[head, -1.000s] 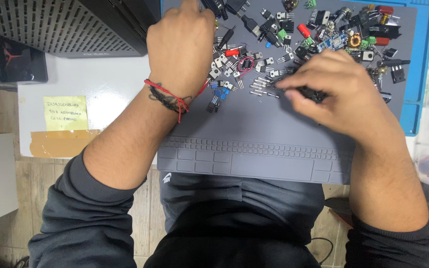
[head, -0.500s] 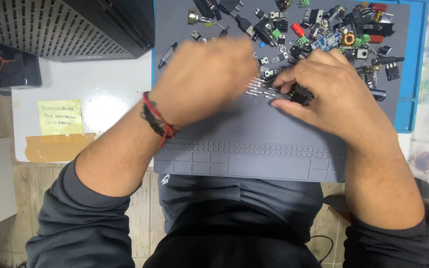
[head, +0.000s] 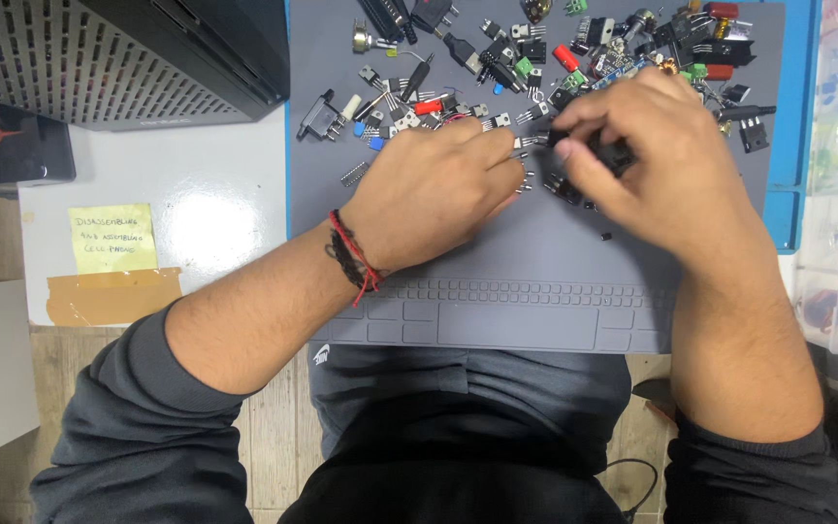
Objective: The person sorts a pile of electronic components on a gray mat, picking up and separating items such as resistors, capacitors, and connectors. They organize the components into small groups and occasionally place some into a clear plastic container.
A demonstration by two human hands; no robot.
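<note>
Black part (head: 605,153): it sits pinched in the right hand (head: 661,180), whose fingers are curled closed around it, above the middle of the grey mat (head: 535,281), towards its right half. Most of the part is hidden by the fingers, so its kind cannot be told. Just left, the left hand (head: 434,194) lies palm down on the mat, fingers loosely bent and together, their tips touching small pinned parts (head: 528,160); whether they grip one cannot be told. A red and black wristband (head: 351,257) circles the left wrist. A small black chip (head: 605,236) lies alone below the right hand. A heap of components (head: 535,58) spreads along the mat's far edge. Off the mat's left edge, a yellow note (head: 112,237) is stuck on a white surface (head: 215,209), near a black perforated case (head: 99,58).
</note>
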